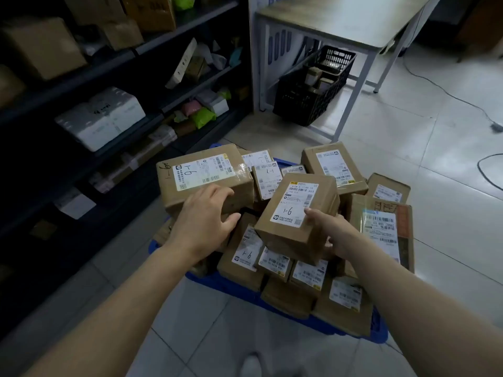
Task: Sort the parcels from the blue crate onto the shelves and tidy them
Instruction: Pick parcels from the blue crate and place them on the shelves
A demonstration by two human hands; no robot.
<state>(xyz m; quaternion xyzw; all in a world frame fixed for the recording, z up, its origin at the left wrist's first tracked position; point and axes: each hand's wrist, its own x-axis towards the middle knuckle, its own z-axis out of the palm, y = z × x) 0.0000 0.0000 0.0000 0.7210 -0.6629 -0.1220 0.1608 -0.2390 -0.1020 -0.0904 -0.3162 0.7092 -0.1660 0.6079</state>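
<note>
A blue crate (223, 285) on the floor is heaped with several brown cardboard parcels bearing white labels. My right hand (330, 232) grips a small box marked "1-6" (296, 213) at its near right corner, thumb on the label, and the box sits tilted above the pile. My left hand (206, 221) lies on the near edge of a larger box (204, 175), also marked "1-6", with fingers bent over its front face. A tall box with a red-printed side (381, 232) stands at the right of the heap.
Dark metal shelves (152, 121) run along the left, holding white and brown parcels and coloured mailer bags. A table (340, 23) stands at the back with a black plastic basket (313, 85) under it. Cables trail over the tiled floor at right.
</note>
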